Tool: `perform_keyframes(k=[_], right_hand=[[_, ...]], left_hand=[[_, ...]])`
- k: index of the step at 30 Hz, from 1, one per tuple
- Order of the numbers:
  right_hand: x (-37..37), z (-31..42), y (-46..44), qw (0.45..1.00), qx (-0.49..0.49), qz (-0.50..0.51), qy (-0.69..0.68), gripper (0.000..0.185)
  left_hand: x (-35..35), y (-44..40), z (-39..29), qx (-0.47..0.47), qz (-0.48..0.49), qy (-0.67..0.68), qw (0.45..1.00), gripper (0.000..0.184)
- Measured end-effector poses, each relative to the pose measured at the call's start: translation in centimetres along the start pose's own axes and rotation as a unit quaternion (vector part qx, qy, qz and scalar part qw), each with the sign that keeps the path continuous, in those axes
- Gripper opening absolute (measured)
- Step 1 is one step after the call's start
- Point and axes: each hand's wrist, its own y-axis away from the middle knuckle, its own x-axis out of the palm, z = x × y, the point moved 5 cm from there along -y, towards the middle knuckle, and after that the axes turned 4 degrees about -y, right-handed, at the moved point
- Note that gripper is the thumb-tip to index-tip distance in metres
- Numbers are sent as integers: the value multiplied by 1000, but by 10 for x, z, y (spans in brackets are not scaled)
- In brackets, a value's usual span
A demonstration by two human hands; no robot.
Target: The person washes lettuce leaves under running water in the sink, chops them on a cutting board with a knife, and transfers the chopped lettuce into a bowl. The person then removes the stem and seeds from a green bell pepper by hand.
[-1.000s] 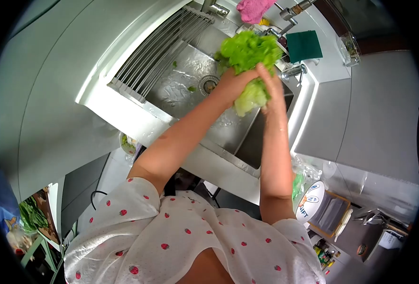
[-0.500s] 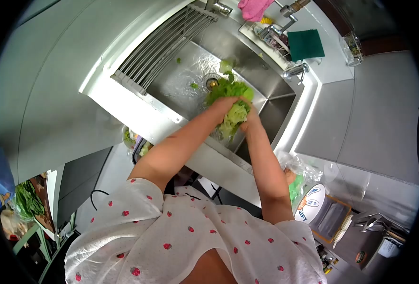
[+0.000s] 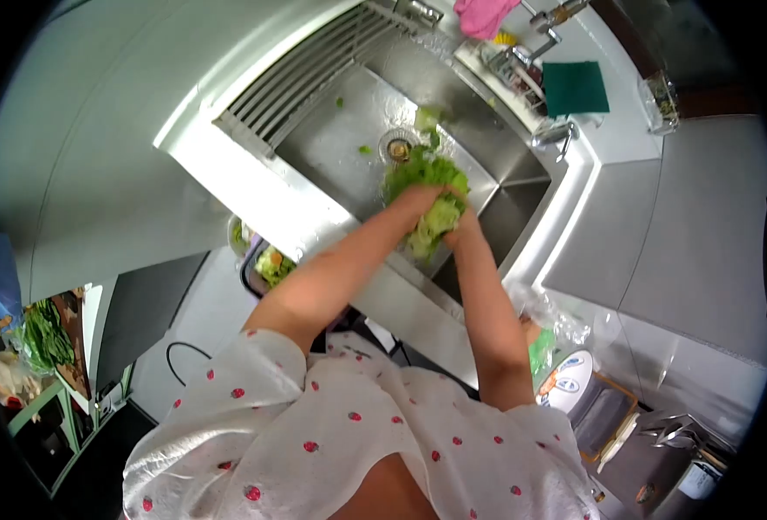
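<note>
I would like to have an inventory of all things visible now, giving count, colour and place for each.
Lettuce: one bunch, green, between both hands over the sink
Sink: one, silver-grey, upper centre
Drain: one, silver, sink floor
Slatted rack: one, grey, over one sink side
Leaf scraps: a few, green, in sink
Pink cloth: one, pink, top edge
Square cloth: one, dark green, beyond the sink
Plastic bag: one, clear, beside right forearm
Leafy greens: one bunch, dark green, lower left
Other: several, too small or blurred
Shirt: one, white with red prints, bottom
Left hand: one, bare, gripping lettuce
Right hand: one, bare, gripping lettuce
</note>
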Motion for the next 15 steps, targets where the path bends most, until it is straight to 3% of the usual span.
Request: perform_keyframes(k=[2,3,6,8,10,12,14,15], right_hand=[[19,38,-5,998,-44,-11,44,34],[55,64,16,991,-112,33,69,34],[125,125,42,961,-170,196,96,35],[165,145,71,934,-285,183,112,32],[161,143,57,910,-334,173,174,32],[110,94,6,970,-176,122,112,32],[53,26,-29,997,7,68,25,31],[56,27,-32,998,-13,56,14,32]], left_hand=[[21,15,-54,-27,31,11,999,31],[33,21,-81,6,45,31,998,30],[59,42,-162,193,84,-26,977,30],[61,61,-188,270,117,-48,954,29],[57,69,-197,353,156,-14,922,29],[24,16,-141,120,66,-18,990,29],[-17,-38,-51,69,17,18,997,30],[-18,-36,-56,47,14,24,999,30]])
